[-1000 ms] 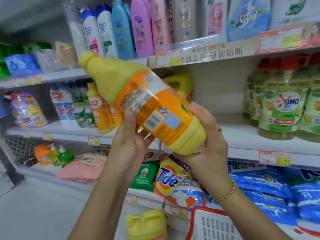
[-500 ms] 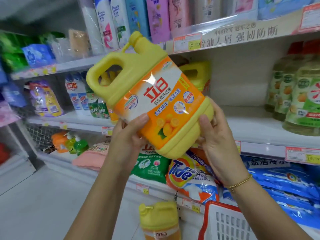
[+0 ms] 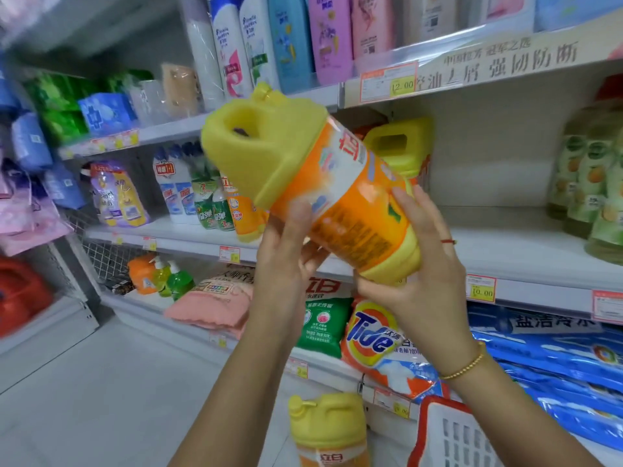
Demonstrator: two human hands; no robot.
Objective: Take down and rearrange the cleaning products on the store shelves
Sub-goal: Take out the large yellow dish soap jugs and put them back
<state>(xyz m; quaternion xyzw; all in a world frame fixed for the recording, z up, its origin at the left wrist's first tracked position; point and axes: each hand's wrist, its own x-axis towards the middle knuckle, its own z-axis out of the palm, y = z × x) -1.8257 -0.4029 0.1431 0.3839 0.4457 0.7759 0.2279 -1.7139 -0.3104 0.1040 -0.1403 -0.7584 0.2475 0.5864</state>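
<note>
Yellow jug point(image 3: 313, 183) tilts between left fingers point(image 3: 292, 227), right fingers point(image 3: 409, 205) (cupping base).

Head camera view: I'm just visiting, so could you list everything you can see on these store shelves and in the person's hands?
held jug: one, yellow with orange label, tilted, in front of the middle shelf.
shelf jug: one, yellow, middle shelf, behind the held jug.
low jug: one, yellow, bottom of view, left of the basket.
shampoo bottles: several, white, blue, purple, pink, top shelf.
green-label bottles: several, pale green, middle shelf, right.
Tide bag: one, orange, bottom shelf.
green bag: one, left of the Tide bag.
blue bags: several, bottom shelf, right.
basket: one, white with red rim, bottom right.
left hand: holds the held jug's side.
right hand: holds its base.
</note>
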